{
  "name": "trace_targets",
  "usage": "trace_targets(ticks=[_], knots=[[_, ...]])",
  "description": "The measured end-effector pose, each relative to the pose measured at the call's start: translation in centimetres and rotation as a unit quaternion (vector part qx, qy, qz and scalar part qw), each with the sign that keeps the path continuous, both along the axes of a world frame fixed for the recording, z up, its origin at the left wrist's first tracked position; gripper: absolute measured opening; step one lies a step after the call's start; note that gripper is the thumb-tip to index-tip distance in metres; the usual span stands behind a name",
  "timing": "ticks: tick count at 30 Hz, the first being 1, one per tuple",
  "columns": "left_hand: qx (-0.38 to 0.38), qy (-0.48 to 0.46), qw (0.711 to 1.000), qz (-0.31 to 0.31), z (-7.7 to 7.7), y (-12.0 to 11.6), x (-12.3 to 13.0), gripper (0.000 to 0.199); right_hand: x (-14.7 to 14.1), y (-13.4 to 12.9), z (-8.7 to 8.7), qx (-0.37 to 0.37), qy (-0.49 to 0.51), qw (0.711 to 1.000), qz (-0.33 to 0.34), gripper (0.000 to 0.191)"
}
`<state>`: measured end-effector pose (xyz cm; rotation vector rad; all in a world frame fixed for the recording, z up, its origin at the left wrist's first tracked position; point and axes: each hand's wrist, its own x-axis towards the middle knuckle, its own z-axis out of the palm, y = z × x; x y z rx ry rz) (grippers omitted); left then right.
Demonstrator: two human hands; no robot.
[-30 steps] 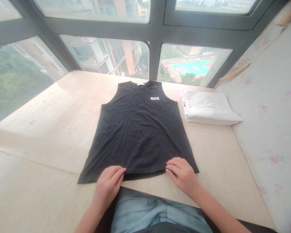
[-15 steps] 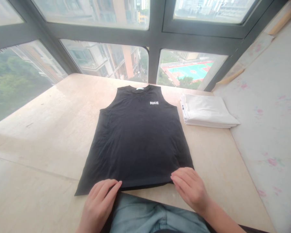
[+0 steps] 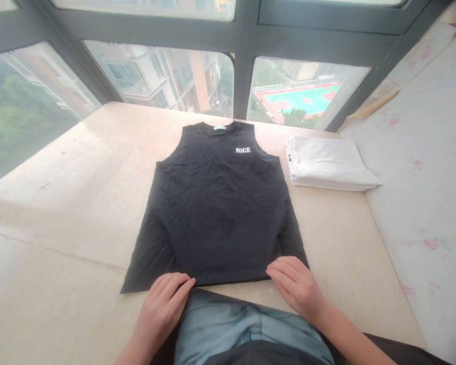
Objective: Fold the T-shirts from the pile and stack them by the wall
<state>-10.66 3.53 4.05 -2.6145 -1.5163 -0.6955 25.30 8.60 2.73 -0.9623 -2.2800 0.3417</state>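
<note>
A black sleeveless shirt point(image 3: 220, 203) lies spread front side up, its neckline toward the window and its hem toward me. White letters reading "NICE" stand on its chest at the right. My left hand point(image 3: 165, 301) pinches the hem left of the middle, fingers pressed together. Further right, my right hand point(image 3: 298, 286) grips the same hem between thumb and fingers. Beyond both hands the hem's outer corners lie on the surface. Small wrinkles run across the chest and middle of the cloth.
The shirt lies on a pale stone-like ledge point(image 3: 61, 203). To its right is a folded white stack of cloth point(image 3: 330, 162), close to a flowered wall point(image 3: 425, 177). Grey window frames point(image 3: 243, 86) border the far side. My legs in blue-grey jeans point(image 3: 228, 324) are at the near edge.
The shirt's front has gone from smooth to wrinkled, with folds near both sides. Both hands keep their hold on the hem. The view has tilted slightly downward.
</note>
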Motion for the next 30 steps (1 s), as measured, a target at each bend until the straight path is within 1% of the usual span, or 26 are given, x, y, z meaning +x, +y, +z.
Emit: trace_targets(ticks=[4,7,9,11,15,17,19,22,26,28,30], knots=[[-0.014,0.006,1.000,-0.003,-0.4,-0.1,-0.1,0.020,0.0,-0.1,-0.5,-0.018,-0.038,0.999,0.021,0.026],[-0.020,0.004,1.000,-0.005,-0.5,0.0,-0.5,0.017,0.8,-0.2,-1.0,-0.025,-0.046,0.998,0.030,0.029],[-0.021,0.012,1.000,-0.005,-0.5,-0.1,-1.1,0.018,1.8,-0.3,-1.4,-0.026,-0.048,0.998,0.020,0.031],[-0.016,0.023,1.000,0.001,-0.5,-0.2,-1.9,0.022,3.1,-0.4,-1.8,-0.022,-0.051,0.998,-0.004,0.033],[-0.012,0.042,0.999,0.017,-0.6,-0.6,-3.8,0.028,5.5,-0.8,-2.5,-0.010,-0.059,0.996,-0.066,0.031],[-0.013,0.055,0.998,0.028,-0.7,-0.8,-4.5,0.029,6.4,-1.0,-2.6,-0.007,-0.067,0.994,-0.082,0.029],[-0.010,0.065,0.997,0.041,-0.9,-0.9,-5.2,0.028,7.1,-1.1,-2.5,-0.006,-0.072,0.994,-0.084,0.029],[-0.010,0.071,0.996,0.052,-1.1,-0.8,-6.1,0.025,8.2,-1.1,-2.3,-0.009,-0.078,0.995,-0.068,0.029],[-0.012,0.082,0.994,0.072,-1.0,-0.8,-7.2,0.023,9.8,-1.0,-2.3,-0.021,-0.094,0.994,-0.055,0.034],[-0.008,0.082,0.994,0.077,-0.8,-0.7,-7.4,0.024,10.3,-0.9,-2.4,-0.030,-0.100,0.993,-0.062,0.036],[-0.011,0.078,0.994,0.077,-0.5,-0.5,-7.0,0.024,10.4,-0.9,-2.5,-0.039,-0.106,0.991,-0.077,0.034]])
